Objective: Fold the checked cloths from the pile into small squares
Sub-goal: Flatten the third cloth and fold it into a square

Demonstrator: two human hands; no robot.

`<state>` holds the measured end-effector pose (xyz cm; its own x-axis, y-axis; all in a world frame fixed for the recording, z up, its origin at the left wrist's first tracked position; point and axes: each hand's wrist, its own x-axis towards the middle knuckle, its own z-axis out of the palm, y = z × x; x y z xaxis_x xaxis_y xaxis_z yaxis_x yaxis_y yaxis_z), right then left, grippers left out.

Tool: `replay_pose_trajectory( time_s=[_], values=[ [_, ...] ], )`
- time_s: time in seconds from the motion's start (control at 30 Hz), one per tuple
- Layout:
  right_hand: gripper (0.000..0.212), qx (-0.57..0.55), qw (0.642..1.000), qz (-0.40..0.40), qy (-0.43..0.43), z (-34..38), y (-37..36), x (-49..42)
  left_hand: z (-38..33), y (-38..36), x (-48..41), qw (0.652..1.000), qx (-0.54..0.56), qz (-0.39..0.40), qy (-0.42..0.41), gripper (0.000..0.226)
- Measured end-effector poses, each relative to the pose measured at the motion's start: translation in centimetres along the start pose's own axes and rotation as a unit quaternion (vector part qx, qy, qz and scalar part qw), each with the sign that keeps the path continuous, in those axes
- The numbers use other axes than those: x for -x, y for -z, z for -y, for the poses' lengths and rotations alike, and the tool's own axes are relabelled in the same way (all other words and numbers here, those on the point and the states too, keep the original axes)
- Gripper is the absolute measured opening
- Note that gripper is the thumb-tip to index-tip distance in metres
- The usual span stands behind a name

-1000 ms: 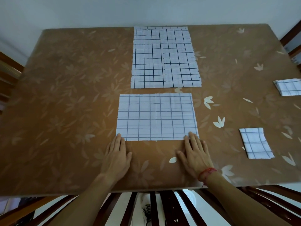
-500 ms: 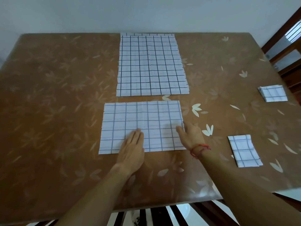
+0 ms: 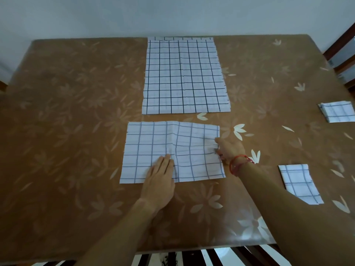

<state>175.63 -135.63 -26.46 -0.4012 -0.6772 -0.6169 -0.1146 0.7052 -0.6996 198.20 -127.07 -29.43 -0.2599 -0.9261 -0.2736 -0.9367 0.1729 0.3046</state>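
White checked cloth, half-folded at the counter's centre just 6 o'clock of the pile, seems at its second fold: your left hand pins its middle with straight fingers, your right hand pinches the 3 o'clock edge, which likely needs carrying over to 9 o'clock.

Left hand presses the half-folded cloth flat; right hand pinches its right edge.

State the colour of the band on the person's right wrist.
Red wrist band, clearest in the head view.
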Motion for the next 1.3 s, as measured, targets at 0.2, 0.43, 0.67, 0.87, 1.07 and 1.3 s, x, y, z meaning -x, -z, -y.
replay_pose_trajectory(
  time_s=[0.2,0.43,0.67,0.87,1.07,1.3],
  values=[
    [0.026,0.037,0.999,0.017,-0.004,0.1,0.3,-0.2,0.2,0.1,0.0,1.0,0.013,-0.011,-0.015,0.059],
    [0.014,0.003,0.999,-0.017,0.049,-1.2,1.6,1.8,-0.4,0.5,0.1,0.999,0.039,-0.021,-0.022,0.067],
    [0.011,-0.091,0.993,-0.074,0.024,-3.3,2.8,5.0,-4.0,0.2,0.7,0.998,0.025,-0.017,-0.055,0.079],
    [0.006,-0.209,0.977,-0.005,-0.047,-5.9,3.1,8.3,-5.0,-0.3,2.1,0.999,0.001,-0.017,-0.029,0.077],
    [0.026,-0.211,0.966,0.15,0.0,-6.9,4.5,11.1,-4.4,-0.7,3.8,0.999,0.031,0.009,-0.016,0.06],
    [0.034,-0.078,0.98,0.134,0.121,-8.9,6.3,10.9,-2.8,-0.6,5.4,0.996,0.065,0.017,-0.051,0.061]
  ],
)
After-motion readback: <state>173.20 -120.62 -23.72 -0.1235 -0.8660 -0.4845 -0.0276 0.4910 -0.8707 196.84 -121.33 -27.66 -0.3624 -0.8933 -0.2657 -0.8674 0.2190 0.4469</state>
